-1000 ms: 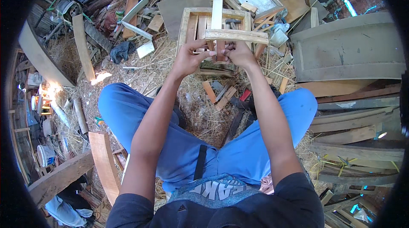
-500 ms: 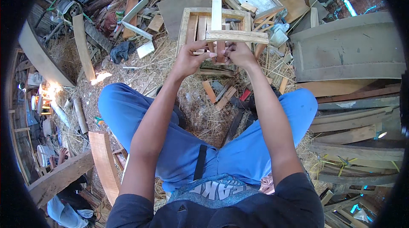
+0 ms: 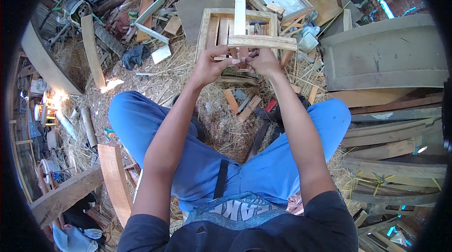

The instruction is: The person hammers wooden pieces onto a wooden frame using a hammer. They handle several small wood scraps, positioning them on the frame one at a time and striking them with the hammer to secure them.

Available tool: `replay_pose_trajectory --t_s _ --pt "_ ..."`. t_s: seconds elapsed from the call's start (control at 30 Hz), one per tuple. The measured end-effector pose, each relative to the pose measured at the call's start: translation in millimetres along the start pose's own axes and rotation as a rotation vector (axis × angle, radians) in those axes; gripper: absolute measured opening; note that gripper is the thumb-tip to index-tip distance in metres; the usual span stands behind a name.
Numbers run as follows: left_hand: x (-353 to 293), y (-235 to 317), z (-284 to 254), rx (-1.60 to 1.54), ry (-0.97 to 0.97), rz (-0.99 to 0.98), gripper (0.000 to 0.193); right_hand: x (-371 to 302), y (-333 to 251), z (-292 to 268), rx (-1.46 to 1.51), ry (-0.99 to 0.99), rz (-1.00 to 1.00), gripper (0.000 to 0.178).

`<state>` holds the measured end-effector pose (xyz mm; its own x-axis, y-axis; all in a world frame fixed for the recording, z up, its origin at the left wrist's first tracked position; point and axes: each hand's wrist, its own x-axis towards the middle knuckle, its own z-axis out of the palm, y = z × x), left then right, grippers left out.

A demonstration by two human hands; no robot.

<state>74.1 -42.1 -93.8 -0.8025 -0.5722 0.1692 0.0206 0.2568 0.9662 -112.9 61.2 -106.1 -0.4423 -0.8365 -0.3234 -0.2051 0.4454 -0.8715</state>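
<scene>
My left hand (image 3: pixel 208 67) and my right hand (image 3: pixel 265 62) come together in front of me, thumbs and fingertips drawn in and almost touching. Both are closed in a pinch; anything between the fingertips is too small to make out. Just beyond them a pale wooden bar (image 3: pixel 263 41) lies crosswise, with short wooden pieces reaching down from it. A pale upright strip (image 3: pixel 240 16) rises behind the bar. Underneath is a shallow wooden box frame (image 3: pixel 204 28) with slats inside, partly hidden by my hands and the bar.
Wood scraps and shavings cover the ground. Large curved boards (image 3: pixel 379 54) and stacked planks (image 3: pixel 386 139) lie at the right. A red-brown plank (image 3: pixel 114 181) stands by my left knee. At the lower left, another person is partly visible beside a heavy beam (image 3: pixel 68 193).
My right hand's fingertips have shifted slightly left, closer to my left hand's. The wooden bar and the box frame have barely moved. At the far left, the other person's hands have shifted.
</scene>
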Motion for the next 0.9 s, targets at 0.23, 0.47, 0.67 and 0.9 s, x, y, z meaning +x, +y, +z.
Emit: replay_pose_trajectory --t_s 0.23,0.47,0.67,0.9 --pt "-1 7 0 0.012 -0.027 -0.05 0.036 5 9 0 -0.091 0.02 -0.011 0.033" --pt "-4 8 -2 -0.032 -0.013 -0.027 0.036 4 8 8 -0.17 0.042 -0.054 0.031" --pt "-6 19 -2 -0.08 -0.091 -0.138 0.038 6 18 6 -0.153 0.071 -0.115 0.029" --pt "-5 -20 -11 -0.311 -0.041 -0.232 0.035 3 24 11 -0.133 0.119 -0.348 0.034"
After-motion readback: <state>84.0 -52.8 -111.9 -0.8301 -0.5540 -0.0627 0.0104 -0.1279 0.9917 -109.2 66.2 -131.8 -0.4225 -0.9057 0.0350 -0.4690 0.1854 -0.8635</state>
